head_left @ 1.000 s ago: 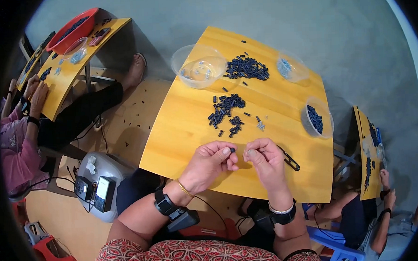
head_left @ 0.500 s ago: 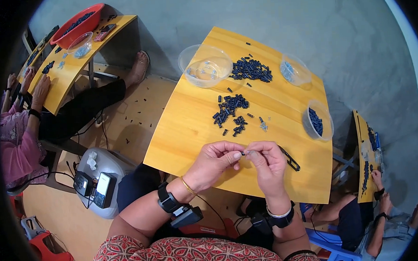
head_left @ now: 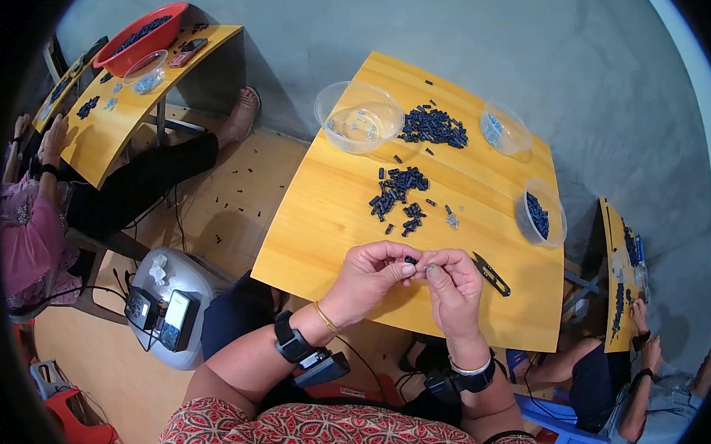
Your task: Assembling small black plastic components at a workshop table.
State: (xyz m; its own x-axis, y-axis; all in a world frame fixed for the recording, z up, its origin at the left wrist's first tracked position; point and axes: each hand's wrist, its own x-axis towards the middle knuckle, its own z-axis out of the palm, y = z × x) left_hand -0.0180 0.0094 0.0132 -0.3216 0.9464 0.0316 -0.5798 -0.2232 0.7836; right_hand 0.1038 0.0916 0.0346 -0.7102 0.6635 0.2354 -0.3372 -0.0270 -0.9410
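Over the table's near edge, my left hand (head_left: 367,278) pinches a small black plastic piece (head_left: 410,260) between thumb and forefinger. Close against it, my right hand (head_left: 455,285) is closed in a pinch on a tiny silvery piece (head_left: 427,268), mostly covered by the fingertips. Beyond the hands lies a loose pile of black plastic pieces (head_left: 398,190), with a few silvery metal bits (head_left: 452,220) beside it. Farther back is a second, denser pile of black pieces (head_left: 435,129). Black thread snips (head_left: 493,275) rest just right of my right hand.
On the yellow table (head_left: 316,232) stand a wide clear bowl (head_left: 320,108) at the back left, a clear tub of silvery bits (head_left: 518,139) at the back right, and a clear tub of black pieces (head_left: 557,205) at right. Other people sit at tables on both sides.
The black piece shows more clearly above my left fingertips, turned from before. My hands stay close together, and the whole view has shifted slightly.
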